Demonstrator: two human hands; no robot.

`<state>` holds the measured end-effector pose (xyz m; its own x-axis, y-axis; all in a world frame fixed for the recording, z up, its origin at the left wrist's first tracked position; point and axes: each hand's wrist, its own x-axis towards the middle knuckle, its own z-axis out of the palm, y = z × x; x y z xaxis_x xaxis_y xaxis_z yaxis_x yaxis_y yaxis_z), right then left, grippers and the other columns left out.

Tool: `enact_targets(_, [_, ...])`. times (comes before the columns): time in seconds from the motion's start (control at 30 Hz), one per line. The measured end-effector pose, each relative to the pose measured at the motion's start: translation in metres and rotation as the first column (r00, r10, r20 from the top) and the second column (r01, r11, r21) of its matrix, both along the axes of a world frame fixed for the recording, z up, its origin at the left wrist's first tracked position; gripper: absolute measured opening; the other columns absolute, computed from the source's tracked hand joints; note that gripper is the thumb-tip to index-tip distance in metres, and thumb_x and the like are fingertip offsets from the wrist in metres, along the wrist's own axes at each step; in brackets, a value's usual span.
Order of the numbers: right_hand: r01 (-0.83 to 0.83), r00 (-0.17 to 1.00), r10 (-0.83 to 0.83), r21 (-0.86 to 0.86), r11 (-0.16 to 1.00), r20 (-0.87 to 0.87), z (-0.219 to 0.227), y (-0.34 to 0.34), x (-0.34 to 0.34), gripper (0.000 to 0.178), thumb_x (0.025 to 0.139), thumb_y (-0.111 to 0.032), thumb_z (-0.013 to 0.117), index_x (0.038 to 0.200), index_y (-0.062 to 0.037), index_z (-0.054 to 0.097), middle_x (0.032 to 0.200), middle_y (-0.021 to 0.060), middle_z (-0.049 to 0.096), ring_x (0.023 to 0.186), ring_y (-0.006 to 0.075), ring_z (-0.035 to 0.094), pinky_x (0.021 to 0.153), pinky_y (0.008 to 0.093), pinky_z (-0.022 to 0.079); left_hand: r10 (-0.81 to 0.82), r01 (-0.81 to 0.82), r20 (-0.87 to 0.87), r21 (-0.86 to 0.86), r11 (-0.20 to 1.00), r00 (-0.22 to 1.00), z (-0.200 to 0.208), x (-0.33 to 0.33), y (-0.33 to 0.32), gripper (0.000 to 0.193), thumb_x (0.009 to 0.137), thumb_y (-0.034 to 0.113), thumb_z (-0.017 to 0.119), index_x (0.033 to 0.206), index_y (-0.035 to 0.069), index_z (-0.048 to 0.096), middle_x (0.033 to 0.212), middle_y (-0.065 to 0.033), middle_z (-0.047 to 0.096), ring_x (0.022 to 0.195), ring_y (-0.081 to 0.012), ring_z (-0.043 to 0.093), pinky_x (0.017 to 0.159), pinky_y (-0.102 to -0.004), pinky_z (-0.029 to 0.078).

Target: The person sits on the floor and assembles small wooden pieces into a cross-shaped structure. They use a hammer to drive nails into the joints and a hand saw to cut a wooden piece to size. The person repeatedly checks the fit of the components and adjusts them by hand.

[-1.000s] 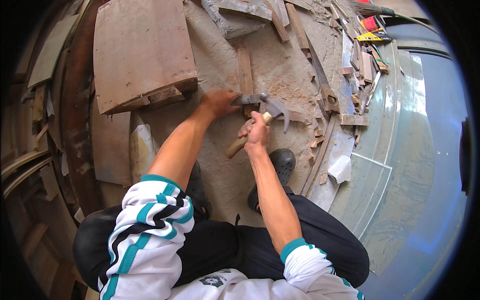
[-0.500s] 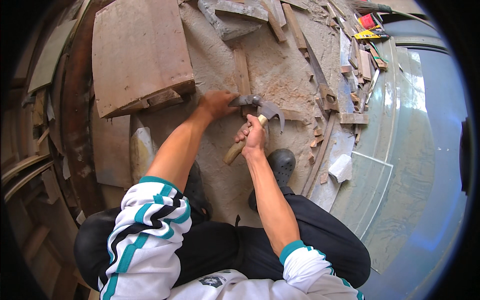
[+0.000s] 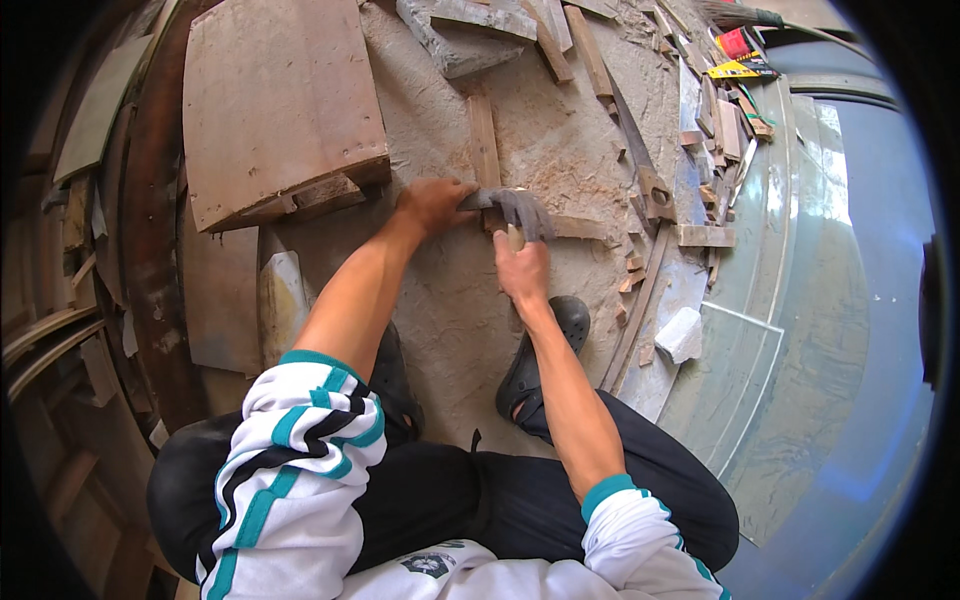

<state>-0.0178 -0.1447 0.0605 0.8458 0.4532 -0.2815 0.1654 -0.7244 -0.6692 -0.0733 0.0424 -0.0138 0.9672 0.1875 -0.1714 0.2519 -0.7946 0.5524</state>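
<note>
The person's left hand (image 3: 432,205) is at the middle of the work place, its fingers closed on one end of a flat grey metal bar (image 3: 479,200), which points toward the right. The right hand (image 3: 523,268) has its fingers clamped around the pale wooden handle of a claw hammer with grey metal head (image 3: 525,214). The head is blurred and lies over the far end of the bar in this view; whether the two touch, I cannot tell.

Under these tools, on the dusty grey-brown floor (image 3: 430,290), is a long narrow brown wooden strip (image 3: 483,140), which goes away from the person. A second brown wooden strip (image 3: 580,228) lies crosswise, to the right of the hammer. How they meet is hidden.

To the left of the strips stands a large brown wooden box-like piece (image 3: 285,100). On the right, a handsaw with wooden handle (image 3: 656,195) lies near small wood offcuts, and a rough white block (image 3: 680,336) rests beside a clear glass sheet (image 3: 745,375).
</note>
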Motion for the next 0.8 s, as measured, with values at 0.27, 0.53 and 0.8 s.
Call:
enact_targets(0.27, [0.005, 0.999, -0.018, -0.244, 0.97, -0.047, -0.013, 0.003, 0.004, 0.038, 0.089, -0.03, 0.06, 0.092, 0.0069, 0.066, 0.078, 0.0237, 0.068, 0.077, 0.0384, 0.069, 0.075, 0.0447, 0.054, -0.001, 0.001, -0.011, -0.009, 1.0, 1.0, 0.002, 0.004, -0.003, 0.049, 0.087, 0.047, 0.066, 0.128, 0.02, 0.061, 0.111, -0.01, 0.068, 0.103, -0.0311, 0.067, 0.085, -0.0439, 0.054])
enact_targets(0.53, [0.01, 0.966, -0.075, 0.254, 0.967, 0.248, -0.015, 0.009, 0.008, 0.026, 0.086, -0.022, 0.062, 0.09, 0.0035, 0.062, 0.059, 0.0111, 0.058, 0.043, 0.0234, 0.057, 0.042, 0.0387, 0.046, 0.001, -0.001, 0.018, 0.0, 1.0, 1.0, -0.01, -0.001, -0.002, 0.05, 0.087, 0.048, 0.066, 0.129, 0.02, 0.061, 0.111, -0.0104, 0.068, 0.102, -0.031, 0.067, 0.085, -0.0442, 0.054])
enact_targets(0.8, [0.057, 0.992, -0.087, 0.286, 0.956, 0.091, 0.007, 0.009, 0.01, 0.03, 0.089, -0.024, 0.063, 0.107, 0.0001, 0.065, 0.09, 0.0205, 0.07, 0.086, 0.039, 0.067, 0.078, 0.0428, 0.051, 0.008, -0.008, 0.014, 0.0, 1.0, 1.0, -0.008, -0.003, 0.0, 0.052, 0.087, 0.048, 0.065, 0.131, 0.02, 0.06, 0.11, -0.0097, 0.068, 0.101, -0.0307, 0.068, 0.085, -0.0434, 0.054])
